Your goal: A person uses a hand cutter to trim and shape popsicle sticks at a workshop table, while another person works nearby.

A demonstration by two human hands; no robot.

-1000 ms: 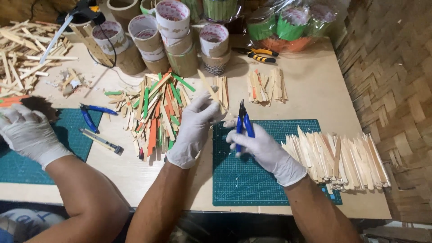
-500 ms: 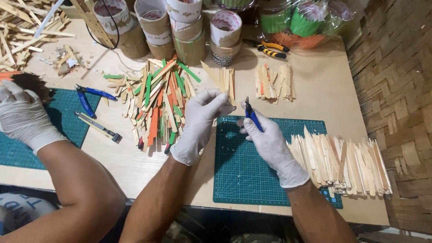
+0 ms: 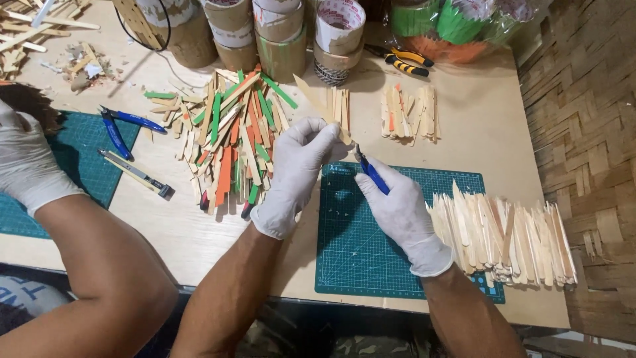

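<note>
Left hand (image 3: pixel 298 174) pinches a plain wooden stick (image 3: pixel 322 110) above the green cutting mat (image 3: pixel 371 255); right hand (image 3: pixel 396 207) grips blue-handled cutters (image 3: pixel 370 171) at its lower end. Trimmed pointed sticks (image 3: pixel 500 233) lie stacked right; a large mixed coloured pile (image 3: pixel 232 139) remains left

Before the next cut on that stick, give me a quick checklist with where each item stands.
1. Plain wooden craft stick pinched by the gloved left hand: ok.
2. Blue-handled cutting pliers gripped in the gloved right hand: ok.
3. Pliers' tip at the stick's lower end: ok; whether it bites the wood, cannot tell.
4. Left fingers away from the tip: not ok, they sit close.
5. Green cutting mat under the work: ok.
6. Another person's gloved hand away from the cut: ok.
</note>
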